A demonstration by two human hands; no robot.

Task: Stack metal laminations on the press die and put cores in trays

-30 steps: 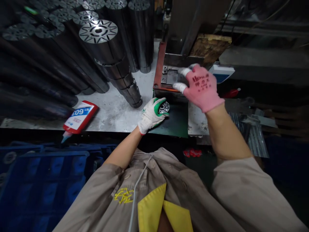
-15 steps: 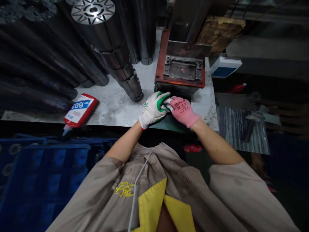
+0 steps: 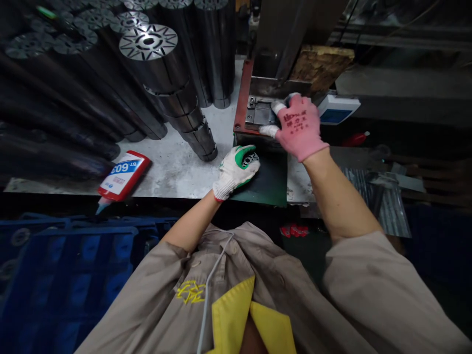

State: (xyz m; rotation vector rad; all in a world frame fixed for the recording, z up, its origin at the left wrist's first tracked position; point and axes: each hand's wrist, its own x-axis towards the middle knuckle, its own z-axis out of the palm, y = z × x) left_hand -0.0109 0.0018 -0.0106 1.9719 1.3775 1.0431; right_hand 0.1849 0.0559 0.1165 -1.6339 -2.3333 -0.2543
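Note:
My left hand (image 3: pixel 234 173), in a white glove with a green palm, is shut on a small slotted metal disc (image 3: pixel 251 159) just above a dark green mat (image 3: pixel 267 182). My right hand (image 3: pixel 300 129), in a pink glove with red handwriting, is spread over the steel die plate (image 3: pixel 261 114) of a press. Its fingertips reach the plate's near edge and far side, and I see nothing between them. Part of the die plate is hidden under that glove.
Tall stacks of slotted metal laminations (image 3: pixel 147 42) stand at the left, behind a tipped BT-603 adhesive bottle (image 3: pixel 123 176). A wooden block (image 3: pixel 320 66) and white device (image 3: pixel 338 109) lie beyond the press. Blue crates (image 3: pixel 73 265) sit below the bench edge (image 3: pixel 165 194).
My right hand has moved away from my left hand, forward onto the die plate. My left hand has stayed near the mat with the disc.

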